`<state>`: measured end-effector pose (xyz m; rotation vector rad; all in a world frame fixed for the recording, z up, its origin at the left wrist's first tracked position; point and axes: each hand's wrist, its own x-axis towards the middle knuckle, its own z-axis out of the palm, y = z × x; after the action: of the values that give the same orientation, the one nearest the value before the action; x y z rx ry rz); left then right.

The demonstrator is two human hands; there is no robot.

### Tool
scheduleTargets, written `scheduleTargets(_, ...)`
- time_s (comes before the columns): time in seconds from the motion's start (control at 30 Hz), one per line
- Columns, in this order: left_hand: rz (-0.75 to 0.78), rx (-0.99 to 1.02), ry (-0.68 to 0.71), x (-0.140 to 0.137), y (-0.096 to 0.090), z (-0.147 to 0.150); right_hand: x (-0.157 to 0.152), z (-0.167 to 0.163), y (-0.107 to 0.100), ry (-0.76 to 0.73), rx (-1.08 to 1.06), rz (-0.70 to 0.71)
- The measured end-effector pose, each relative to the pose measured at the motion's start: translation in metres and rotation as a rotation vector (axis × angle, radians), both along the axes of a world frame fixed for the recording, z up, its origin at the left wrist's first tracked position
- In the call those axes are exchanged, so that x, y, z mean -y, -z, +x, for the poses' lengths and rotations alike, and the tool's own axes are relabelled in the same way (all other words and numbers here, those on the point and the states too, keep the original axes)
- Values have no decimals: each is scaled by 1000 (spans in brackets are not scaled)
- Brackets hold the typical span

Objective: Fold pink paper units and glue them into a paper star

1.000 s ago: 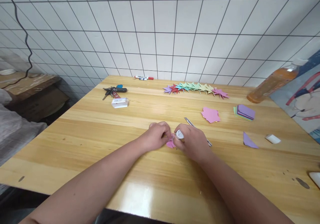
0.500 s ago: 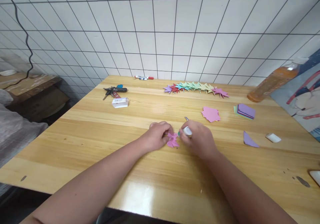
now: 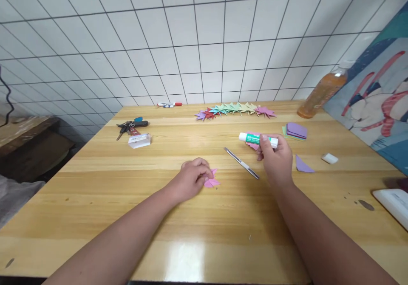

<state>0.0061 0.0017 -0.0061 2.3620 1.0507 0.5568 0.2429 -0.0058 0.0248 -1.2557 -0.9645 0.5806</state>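
Note:
My left hand (image 3: 194,178) rests on the table with its fingers closed on the edge of a small pink folded paper star (image 3: 213,182), hiding its left part. In my right hand (image 3: 276,159) is a green and white glue stick (image 3: 253,139), held up level above the table. Behind the glue stick lies a pink paper shape (image 3: 254,147), mostly covered. Between my hands, a slim utility knife (image 3: 242,163) lies slantwise on the wood.
A row of coloured paper stars (image 3: 234,108) lies near the wall. To the right are stacked paper sheets (image 3: 296,131), a purple paper triangle (image 3: 303,165), a small white block (image 3: 329,158) and a drink bottle (image 3: 321,93). Keys (image 3: 130,126), a small box (image 3: 139,140) and markers (image 3: 169,105) lie left.
My right hand has moved right and up with the glue stick, away from the pink star, uncovering the knife. My left hand stays at the star. The view has shifted right.

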Motion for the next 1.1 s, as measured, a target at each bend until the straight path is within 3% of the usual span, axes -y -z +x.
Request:
scheduleTargets(0.47, 33, -17, 29, -1, 6, -4, 1, 2, 1, -13, 40, -36)
scheduleTargets(0.83, 168, -212, 21, 4, 3, -5, -1, 3, 2, -25, -3, -23)
scheduleTargets(1.0, 110, 30, -1, 5, 1, -6, -2, 7, 0, -18, -76, -14)
scheduleTargets(1.1, 169, 170, -81, 2, -5, -12, -6, 15, 3, -73, -256, -18)
